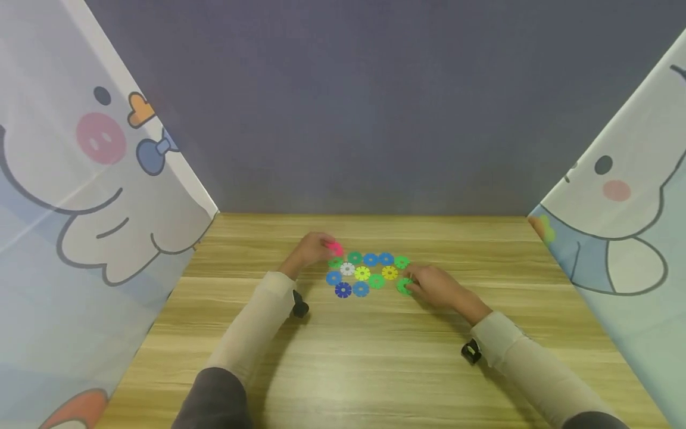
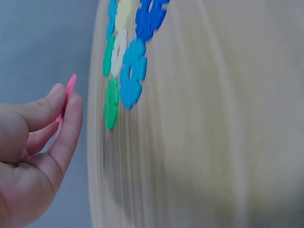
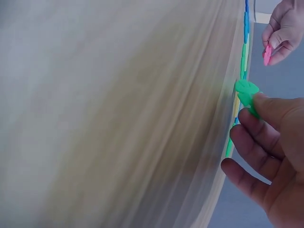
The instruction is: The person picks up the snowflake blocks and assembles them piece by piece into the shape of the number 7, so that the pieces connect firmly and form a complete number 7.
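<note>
Widest passage: bare wood of the table (image 1: pixel 348 363) on the near side, between left sleeve (image 1: pixel 257 325) and right sleeve (image 1: pixel 536 369). Each sleeve blocks sideways travel; a black gadget juts inward from the left wrist (image 1: pixel 301 307), another from the right (image 1: pixel 471 352). Flat discs (image 1: pixel 367 274) lie close together mid-table, low obstacles only. Behind them, a strip of wood before the grey back wall (image 1: pixel 370 119); left hand (image 1: pixel 312 249) with pink disc (image 1: pixel 336 248) obstructs its left part. Right hand (image 1: pixel 436 286), pinching a green disc (image 3: pixel 246 89), bars the right approach; clearance beneath that disc hard to judge, view nearly edge-on.
</note>
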`<state>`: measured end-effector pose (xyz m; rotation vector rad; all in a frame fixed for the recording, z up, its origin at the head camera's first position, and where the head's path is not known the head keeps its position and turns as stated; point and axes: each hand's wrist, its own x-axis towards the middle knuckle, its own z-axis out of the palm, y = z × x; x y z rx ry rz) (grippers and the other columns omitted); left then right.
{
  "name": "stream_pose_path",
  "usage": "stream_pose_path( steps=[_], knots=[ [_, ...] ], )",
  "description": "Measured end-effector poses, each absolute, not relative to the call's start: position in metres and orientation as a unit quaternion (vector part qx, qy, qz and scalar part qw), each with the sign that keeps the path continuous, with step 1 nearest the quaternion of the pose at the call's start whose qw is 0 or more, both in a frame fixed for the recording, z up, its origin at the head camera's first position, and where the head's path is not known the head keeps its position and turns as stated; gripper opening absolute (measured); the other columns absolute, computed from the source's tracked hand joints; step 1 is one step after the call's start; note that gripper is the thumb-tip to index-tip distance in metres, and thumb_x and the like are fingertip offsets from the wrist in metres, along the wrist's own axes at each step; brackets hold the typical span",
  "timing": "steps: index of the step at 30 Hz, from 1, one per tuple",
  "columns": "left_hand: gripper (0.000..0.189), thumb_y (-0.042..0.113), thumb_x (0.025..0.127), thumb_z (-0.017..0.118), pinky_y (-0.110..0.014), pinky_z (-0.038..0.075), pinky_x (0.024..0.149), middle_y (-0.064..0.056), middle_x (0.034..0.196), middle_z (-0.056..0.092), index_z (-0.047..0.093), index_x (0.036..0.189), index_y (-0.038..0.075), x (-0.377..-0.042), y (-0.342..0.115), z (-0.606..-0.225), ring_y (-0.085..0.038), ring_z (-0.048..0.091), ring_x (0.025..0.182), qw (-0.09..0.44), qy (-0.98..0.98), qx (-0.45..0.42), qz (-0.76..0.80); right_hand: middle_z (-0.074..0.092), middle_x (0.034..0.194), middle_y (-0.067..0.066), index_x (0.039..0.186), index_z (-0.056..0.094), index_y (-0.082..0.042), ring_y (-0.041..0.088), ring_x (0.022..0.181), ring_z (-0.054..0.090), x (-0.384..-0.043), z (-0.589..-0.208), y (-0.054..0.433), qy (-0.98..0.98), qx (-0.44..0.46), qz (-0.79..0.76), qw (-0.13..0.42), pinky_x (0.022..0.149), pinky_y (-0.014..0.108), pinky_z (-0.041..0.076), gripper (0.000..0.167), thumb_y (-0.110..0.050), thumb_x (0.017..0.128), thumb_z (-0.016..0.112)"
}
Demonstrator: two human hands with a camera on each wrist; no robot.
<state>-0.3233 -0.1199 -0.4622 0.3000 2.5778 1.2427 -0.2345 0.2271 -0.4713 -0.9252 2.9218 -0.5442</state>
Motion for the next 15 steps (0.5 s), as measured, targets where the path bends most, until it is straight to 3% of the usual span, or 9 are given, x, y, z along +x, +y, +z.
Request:
stream_pose_path(
  steps=[7, 15],
  knots=[
    [0.046, 0.015, 0.090, 0.077, -0.039, 0.061, 0.094, -0.011, 0.133, 0.067, 0.066, 0.135, 0.016, -0.311, -0.116, -0.463, -0.032, 0.063, 0.121, 0.154, 0.861, 0.100, 0.475, 0.052, 0.067, -0.012, 0.111, 0.064, -0.010, 0.002, 0.058, 0.045, -0.237, -0.468, 0.222, 0.938, -0.296, -0.182, -0.005, 0.057, 0.020, 0.044, 0.019, -0.025, 0.100, 0.067],
    [0.046, 0.013, 0.087, 0.078, -0.039, 0.060, 0.094, -0.012, 0.129, 0.068, 0.069, 0.132, 0.017, -0.298, -0.110, -0.464, -0.029, 0.065, 0.116, 0.171, 0.840, 0.098, 0.505, 0.051, 0.068, -0.011, 0.118, 0.064, -0.005, 0.002, 0.057, 0.041, -0.240, -0.469, 0.214, 0.933, -0.298, -0.197, -0.037, 0.055, 0.020, 0.040, 0.025, -0.020, 0.098, 0.068]
  ],
)
